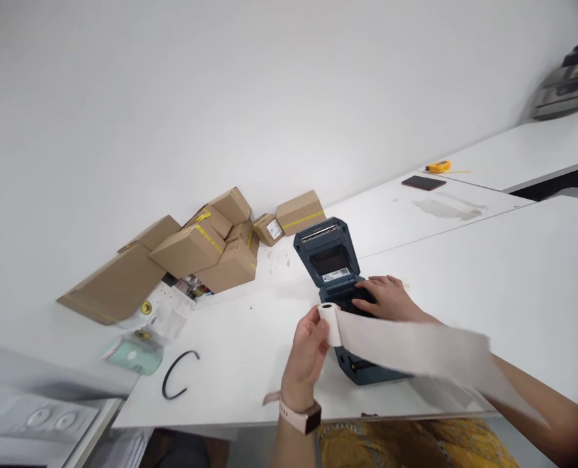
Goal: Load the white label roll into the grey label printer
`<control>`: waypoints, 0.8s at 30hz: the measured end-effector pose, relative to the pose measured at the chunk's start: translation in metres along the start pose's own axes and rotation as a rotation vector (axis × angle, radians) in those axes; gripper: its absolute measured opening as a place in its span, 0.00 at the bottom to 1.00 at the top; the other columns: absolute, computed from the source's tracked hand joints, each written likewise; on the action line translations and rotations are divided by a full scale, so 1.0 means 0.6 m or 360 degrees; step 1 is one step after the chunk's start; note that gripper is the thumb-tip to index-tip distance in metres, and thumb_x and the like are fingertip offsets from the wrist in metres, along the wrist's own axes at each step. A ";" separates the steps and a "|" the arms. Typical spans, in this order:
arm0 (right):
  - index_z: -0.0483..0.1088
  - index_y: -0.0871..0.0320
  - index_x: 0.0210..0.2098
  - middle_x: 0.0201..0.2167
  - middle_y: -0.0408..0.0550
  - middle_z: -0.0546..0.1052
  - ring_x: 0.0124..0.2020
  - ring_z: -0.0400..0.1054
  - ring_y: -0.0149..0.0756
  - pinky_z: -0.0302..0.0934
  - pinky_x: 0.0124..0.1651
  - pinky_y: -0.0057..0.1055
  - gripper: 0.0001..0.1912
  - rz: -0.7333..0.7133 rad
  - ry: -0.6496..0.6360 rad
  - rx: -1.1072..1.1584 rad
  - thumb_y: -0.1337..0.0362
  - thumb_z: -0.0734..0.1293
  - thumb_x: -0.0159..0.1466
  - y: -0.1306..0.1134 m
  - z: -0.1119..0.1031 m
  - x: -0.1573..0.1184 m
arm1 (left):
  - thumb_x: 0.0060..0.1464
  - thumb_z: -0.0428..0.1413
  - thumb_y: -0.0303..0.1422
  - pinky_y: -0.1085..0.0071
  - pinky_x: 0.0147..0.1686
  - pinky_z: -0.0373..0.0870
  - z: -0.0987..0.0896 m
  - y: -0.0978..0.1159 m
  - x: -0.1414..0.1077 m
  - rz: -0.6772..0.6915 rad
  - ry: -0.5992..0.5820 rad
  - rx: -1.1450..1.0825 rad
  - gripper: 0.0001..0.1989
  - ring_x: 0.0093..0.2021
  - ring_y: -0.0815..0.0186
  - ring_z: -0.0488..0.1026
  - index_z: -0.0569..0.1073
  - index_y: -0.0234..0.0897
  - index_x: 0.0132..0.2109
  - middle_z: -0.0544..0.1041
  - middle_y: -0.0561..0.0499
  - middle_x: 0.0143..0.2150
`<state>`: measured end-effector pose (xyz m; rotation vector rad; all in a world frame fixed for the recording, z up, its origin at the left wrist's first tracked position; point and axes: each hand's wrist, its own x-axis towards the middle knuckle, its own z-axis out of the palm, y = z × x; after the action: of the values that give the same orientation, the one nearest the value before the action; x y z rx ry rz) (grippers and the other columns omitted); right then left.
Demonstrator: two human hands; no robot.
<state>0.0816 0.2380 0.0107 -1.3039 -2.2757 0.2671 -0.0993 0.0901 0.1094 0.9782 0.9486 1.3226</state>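
My left hand (307,350), with a pink-strapped watch (300,416) on its wrist, grips a small white paper roll (331,330) at its side. From the roll a long, loose strip of paper (420,344) trails to the right, over my right forearm. A dark blue label printer (374,376) sits on the white table with its lid (328,250) raised. My right hand (391,300) has its fingers apart at the printer's inner compartment, appearing to touch it. The strip and the roll hide part of the printer's inside.
Cardboard boxes (191,250) are piled at the back left, by the wall. Nearer lie a black headband-like hoop (166,378) and a mint-green pouch (137,356). At the back right are a dark phone (424,182) and a yellow tape measure (439,167). The table's front edge (220,426) runs close to me.
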 end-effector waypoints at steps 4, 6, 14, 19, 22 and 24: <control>0.73 0.54 0.53 0.54 0.56 0.79 0.63 0.65 0.56 0.50 0.63 0.56 0.24 0.0040 -0.0003 -0.0046 0.47 0.61 0.65 -0.008 0.004 -0.004 | 0.49 0.68 0.48 0.75 0.33 0.64 0.028 -0.014 -0.061 -0.0102 0.0068 -0.0141 0.26 0.34 0.69 0.69 0.79 0.33 0.47 0.77 0.47 0.38; 0.73 0.55 0.54 0.56 0.57 0.78 0.64 0.64 0.56 0.48 0.64 0.56 0.25 0.0047 -0.0004 -0.0075 0.47 0.61 0.66 -0.011 0.004 -0.007 | 0.49 0.68 0.47 0.77 0.29 0.62 0.037 -0.021 -0.080 -0.0105 0.0032 -0.0249 0.25 0.30 0.71 0.67 0.79 0.33 0.48 0.76 0.47 0.36; 0.74 0.55 0.53 0.56 0.56 0.78 0.64 0.64 0.55 0.48 0.64 0.56 0.25 0.0044 0.0025 -0.0145 0.47 0.60 0.67 -0.018 0.006 -0.013 | 0.55 0.63 0.49 0.77 0.17 0.55 0.056 -0.057 -0.109 -0.0216 -0.0165 -0.0741 0.27 0.21 0.72 0.65 0.75 0.36 0.54 0.71 0.52 0.27; 0.74 0.54 0.52 0.55 0.56 0.79 0.63 0.64 0.55 0.48 0.64 0.56 0.25 0.0037 0.0044 -0.0162 0.46 0.59 0.67 -0.018 0.007 -0.015 | 0.54 0.62 0.49 0.77 0.17 0.53 0.062 -0.058 -0.114 -0.0286 -0.0157 -0.0783 0.27 0.20 0.72 0.65 0.73 0.37 0.54 0.72 0.53 0.25; 0.74 0.53 0.52 0.54 0.56 0.79 0.62 0.65 0.55 0.48 0.63 0.56 0.24 0.0039 0.0054 -0.0162 0.46 0.59 0.67 -0.018 0.009 -0.016 | 0.54 0.63 0.48 0.78 0.16 0.52 0.066 -0.052 -0.118 -0.0311 -0.0160 -0.0837 0.26 0.19 0.72 0.65 0.73 0.37 0.53 0.74 0.53 0.26; 0.73 0.54 0.53 0.55 0.57 0.78 0.63 0.64 0.56 0.48 0.64 0.56 0.25 0.0039 0.0059 -0.0159 0.47 0.59 0.67 -0.020 0.008 -0.016 | 0.53 0.63 0.49 0.78 0.16 0.50 0.069 -0.047 -0.121 -0.0306 -0.0155 -0.0839 0.25 0.18 0.74 0.64 0.73 0.38 0.52 0.75 0.53 0.27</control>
<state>0.0743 0.2239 0.0080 -1.3757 -2.2686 0.1380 -0.0533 0.0164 0.0955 0.5251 0.5576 1.2584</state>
